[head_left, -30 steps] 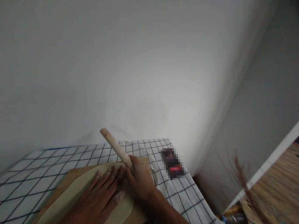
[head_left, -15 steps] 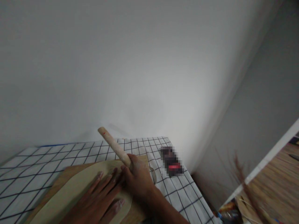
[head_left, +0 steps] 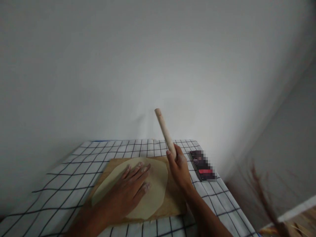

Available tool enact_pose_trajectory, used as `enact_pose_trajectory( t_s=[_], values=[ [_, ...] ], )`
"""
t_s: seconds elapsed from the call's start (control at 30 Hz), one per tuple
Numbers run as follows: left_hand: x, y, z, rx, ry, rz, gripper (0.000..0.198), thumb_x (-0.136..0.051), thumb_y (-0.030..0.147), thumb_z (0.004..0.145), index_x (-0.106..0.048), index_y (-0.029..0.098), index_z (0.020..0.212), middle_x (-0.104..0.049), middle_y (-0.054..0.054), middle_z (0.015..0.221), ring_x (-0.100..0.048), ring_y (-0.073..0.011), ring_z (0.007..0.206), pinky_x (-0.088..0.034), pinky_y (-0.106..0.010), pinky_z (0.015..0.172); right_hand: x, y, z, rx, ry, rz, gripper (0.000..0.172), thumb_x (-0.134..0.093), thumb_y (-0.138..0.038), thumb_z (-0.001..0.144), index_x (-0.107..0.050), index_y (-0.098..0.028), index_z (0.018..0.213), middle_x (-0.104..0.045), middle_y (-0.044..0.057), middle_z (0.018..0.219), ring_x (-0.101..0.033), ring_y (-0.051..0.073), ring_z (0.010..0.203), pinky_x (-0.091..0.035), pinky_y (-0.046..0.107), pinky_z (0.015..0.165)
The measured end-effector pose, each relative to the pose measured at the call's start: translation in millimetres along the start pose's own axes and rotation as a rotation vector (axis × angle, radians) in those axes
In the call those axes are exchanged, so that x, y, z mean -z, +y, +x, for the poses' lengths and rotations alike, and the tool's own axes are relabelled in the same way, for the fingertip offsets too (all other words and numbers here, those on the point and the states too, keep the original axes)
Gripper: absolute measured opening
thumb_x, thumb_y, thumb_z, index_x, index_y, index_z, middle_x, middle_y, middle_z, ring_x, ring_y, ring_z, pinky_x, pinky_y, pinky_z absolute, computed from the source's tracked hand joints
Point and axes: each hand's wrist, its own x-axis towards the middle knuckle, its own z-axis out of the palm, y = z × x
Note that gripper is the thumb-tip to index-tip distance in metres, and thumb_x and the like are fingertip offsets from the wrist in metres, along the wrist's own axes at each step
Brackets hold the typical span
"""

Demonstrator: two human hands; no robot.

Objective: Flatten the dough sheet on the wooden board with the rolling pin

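A wide sheet of rolled-out dough [head_left: 155,187] lies flat on a wooden board [head_left: 176,200]. My left hand [head_left: 130,184] rests palm down on the dough, fingers spread, with white flour on the fingertips. My right hand [head_left: 179,164] is wrapped around one end of a pale wooden rolling pin [head_left: 165,130]. The pin tilts upward, its free end pointing away and to the left, raised clear of the dough. Part of the dough is hidden beneath my left hand and forearm.
A white cloth with a black grid [head_left: 71,189] covers the table. To the right of the board lies a phone [head_left: 201,164], partly pixelated. A pale wall [head_left: 148,72] rises behind the table. Brown twigs [head_left: 264,197] stand at the lower right.
The view has shifted, showing more of the board and dough. My right hand has lifted the rolling pin away from my left hand, and the pin now points more steeply upward.
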Motion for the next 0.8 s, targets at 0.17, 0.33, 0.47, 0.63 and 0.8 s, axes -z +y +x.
enact_pose_trajectory(
  t_s=[0.17, 0.33, 0.47, 0.63, 0.8],
  values=[
    [-7.2, 15, -1, -0.079, -0.084, -0.003, 0.046, -0.038, 0.033, 0.1, -0.034, 0.033, 0.146, -0.046, 0.002, 0.145, -0.041, -0.0218, 0.133, -0.03, -0.041, 0.113, 6, -5, 4, 0.007, 0.102, 0.015, 0.038, -0.045, -0.041, 0.098, -0.051, -0.018, 0.127, -0.062, 0.004, 0.092, -0.058, 0.017, 0.078, -0.045, 0.028, 0.068],
    [-8.8, 32, -1, -0.126, -0.189, -0.013, 0.052, -0.04, 0.038, 0.101, -0.024, 0.03, 0.149, -0.031, 0.004, 0.153, -0.032, -0.0187, 0.139, -0.027, -0.038, 0.117, 4, -3, 2, 0.017, 0.094, 0.025, 0.035, -0.048, -0.039, 0.096, -0.053, -0.017, 0.124, -0.063, 0.005, 0.094, -0.059, 0.018, 0.081, -0.045, 0.028, 0.07],
    [-6.6, 34, 2, -0.123, -0.204, -0.042, 0.053, -0.039, 0.037, 0.101, -0.023, 0.025, 0.15, -0.03, 0.002, 0.154, -0.029, -0.0177, 0.141, -0.025, -0.037, 0.119, 4, -2, 2, 0.016, 0.089, 0.029, 0.036, -0.049, -0.04, 0.096, -0.054, -0.016, 0.123, -0.063, 0.004, 0.089, -0.058, 0.018, 0.078, -0.045, 0.028, 0.07],
    [-14.7, 23, 1, -0.073, -0.164, -0.026, 0.049, -0.038, 0.034, 0.101, -0.028, 0.024, 0.148, -0.032, 0.0, 0.153, -0.029, -0.0194, 0.141, -0.027, -0.04, 0.117, 5, -2, 3, 0.017, 0.094, 0.023, 0.036, -0.049, -0.04, 0.095, -0.055, -0.016, 0.121, -0.06, 0.002, 0.082, -0.055, 0.016, 0.069, -0.043, 0.027, 0.063],
    [-22.6, 14, 2, -0.049, -0.139, 0.017, 0.049, -0.038, 0.033, 0.101, -0.028, 0.023, 0.148, -0.033, -0.001, 0.153, -0.029, -0.0204, 0.14, -0.027, -0.041, 0.117, 5, -4, 3, 0.032, 0.1, 0.034, 0.037, -0.048, -0.04, 0.096, -0.053, -0.017, 0.124, -0.062, 0.003, 0.09, -0.057, 0.017, 0.077, -0.045, 0.028, 0.07]
  ],
)
